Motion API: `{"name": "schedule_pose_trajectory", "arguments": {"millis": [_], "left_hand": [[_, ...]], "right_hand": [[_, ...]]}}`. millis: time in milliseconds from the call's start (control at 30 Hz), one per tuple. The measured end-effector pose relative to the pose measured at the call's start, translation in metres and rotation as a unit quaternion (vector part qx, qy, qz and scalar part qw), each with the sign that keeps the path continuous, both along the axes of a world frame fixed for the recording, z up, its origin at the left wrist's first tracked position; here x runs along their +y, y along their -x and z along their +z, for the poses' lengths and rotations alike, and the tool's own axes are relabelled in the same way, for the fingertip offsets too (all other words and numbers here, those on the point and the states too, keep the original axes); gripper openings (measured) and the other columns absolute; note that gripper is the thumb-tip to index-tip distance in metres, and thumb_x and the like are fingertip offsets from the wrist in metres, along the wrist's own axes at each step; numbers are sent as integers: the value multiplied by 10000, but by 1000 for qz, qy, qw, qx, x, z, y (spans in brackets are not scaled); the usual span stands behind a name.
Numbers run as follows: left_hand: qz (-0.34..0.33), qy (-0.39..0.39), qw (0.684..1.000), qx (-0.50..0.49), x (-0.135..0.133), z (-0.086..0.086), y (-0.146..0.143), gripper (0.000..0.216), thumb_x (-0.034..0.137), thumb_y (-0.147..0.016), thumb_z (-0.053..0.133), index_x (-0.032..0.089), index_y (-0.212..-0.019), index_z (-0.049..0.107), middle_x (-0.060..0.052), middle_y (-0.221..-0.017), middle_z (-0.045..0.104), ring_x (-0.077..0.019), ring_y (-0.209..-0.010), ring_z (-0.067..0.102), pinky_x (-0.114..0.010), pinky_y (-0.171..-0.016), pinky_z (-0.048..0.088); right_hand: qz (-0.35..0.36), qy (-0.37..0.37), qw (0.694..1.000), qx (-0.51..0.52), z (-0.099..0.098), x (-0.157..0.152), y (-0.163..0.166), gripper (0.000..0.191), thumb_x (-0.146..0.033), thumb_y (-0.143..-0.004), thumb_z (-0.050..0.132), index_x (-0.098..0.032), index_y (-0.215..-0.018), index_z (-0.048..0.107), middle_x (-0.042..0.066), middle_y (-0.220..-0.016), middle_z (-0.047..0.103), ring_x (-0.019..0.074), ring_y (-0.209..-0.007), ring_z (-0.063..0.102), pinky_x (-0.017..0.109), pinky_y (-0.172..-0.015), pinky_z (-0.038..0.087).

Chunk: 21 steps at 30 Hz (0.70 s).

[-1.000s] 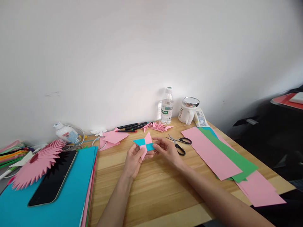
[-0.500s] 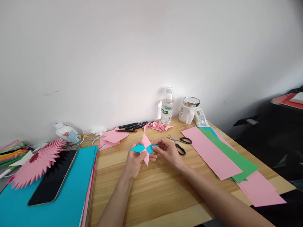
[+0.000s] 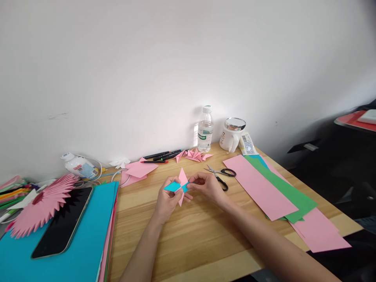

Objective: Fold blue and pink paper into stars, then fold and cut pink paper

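Observation:
Between my hands, above the wooden table (image 3: 188, 235), is a folded paper star (image 3: 182, 178) with pink points up and down and blue points left and right. My left hand (image 3: 167, 199) grips it from the left and below, thumb near the centre and fingers behind. On the right side, my right hand (image 3: 207, 187) pinches the blue point between thumb and fingers, hiding its tip. Scissors (image 3: 219, 172) with black handles lie just beyond my right hand, their blades apart.
Pink strips (image 3: 260, 188) and green paper (image 3: 304, 203) lie at right. A water bottle (image 3: 205, 131), white mug (image 3: 232, 137), folded pink pieces (image 3: 195, 155) and pens (image 3: 163, 156) line the wall. At left, a phone (image 3: 63, 223) and pleated pink paper (image 3: 44, 209) rest on blue sheets (image 3: 91, 243).
The right blue point now looks shorter, its tip folded or covered by my right fingers. The star has tilted slightly in my hands. The whole view has shifted a little.

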<state>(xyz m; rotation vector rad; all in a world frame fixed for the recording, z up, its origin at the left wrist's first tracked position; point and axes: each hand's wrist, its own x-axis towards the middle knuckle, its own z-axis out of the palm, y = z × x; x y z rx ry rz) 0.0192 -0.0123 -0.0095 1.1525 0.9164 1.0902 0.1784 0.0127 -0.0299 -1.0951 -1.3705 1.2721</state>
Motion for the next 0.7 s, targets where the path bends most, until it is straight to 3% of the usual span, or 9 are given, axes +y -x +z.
{"name": "schedule_pose_trajectory", "arguments": {"millis": [100,267,700], "left_hand": [[-11,-4,1000,1,1,-3,0,327,284,-709,686,202,-879,419,-41,-816,680,-179,-582,673,-251,-498,503],[-23,-4,1000,-13,3,-9,4,290,270,-758,642,200,-909,405,11,-578,635,-141,-467,605,-199,-420,409],[-6,25,999,-34,2,-6,3,336,258,-703,689,215,-878,405,78,-483,535,-120,-394,548,-173,-353,339]], "right_hand": [[25,4,1000,-8,4,1,-3,342,-463,-573,758,-153,-631,627,29,-660,651,146,-592,579,279,-587,455],[73,35,996,46,8,1,-4,341,-449,-570,766,-152,-641,613,7,-619,638,134,-569,584,263,-581,449],[91,40,994,53,11,-2,-3,369,-482,-560,766,-164,-630,592,5,-595,638,155,-576,613,277,-580,479]]}}
